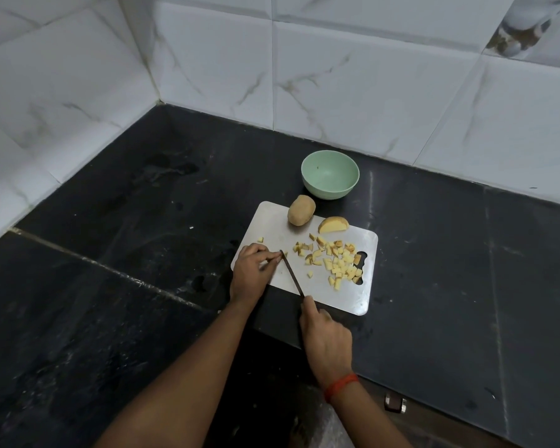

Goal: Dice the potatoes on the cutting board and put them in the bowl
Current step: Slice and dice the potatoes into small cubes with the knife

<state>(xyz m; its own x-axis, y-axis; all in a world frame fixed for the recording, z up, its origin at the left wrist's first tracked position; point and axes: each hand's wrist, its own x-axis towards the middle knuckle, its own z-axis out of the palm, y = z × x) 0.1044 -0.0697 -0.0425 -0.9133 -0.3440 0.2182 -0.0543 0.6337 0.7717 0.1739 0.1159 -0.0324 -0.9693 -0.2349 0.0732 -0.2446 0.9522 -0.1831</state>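
- Left hand (251, 270): pinching small potato bit (267, 261) at knife (292, 273) tip.
- Right hand (325, 337): gripping handle, blade slanting away, leftward.
- Cubes (337, 263): right of blade, nearer right hand.

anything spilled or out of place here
One potato cube lies apart from the diced pile, near the cutting board's left edge. A wall tile at upper right has a brown, worn-looking patch.

Black counter (143, 221): cutting board (337, 295), bowl (329, 189)
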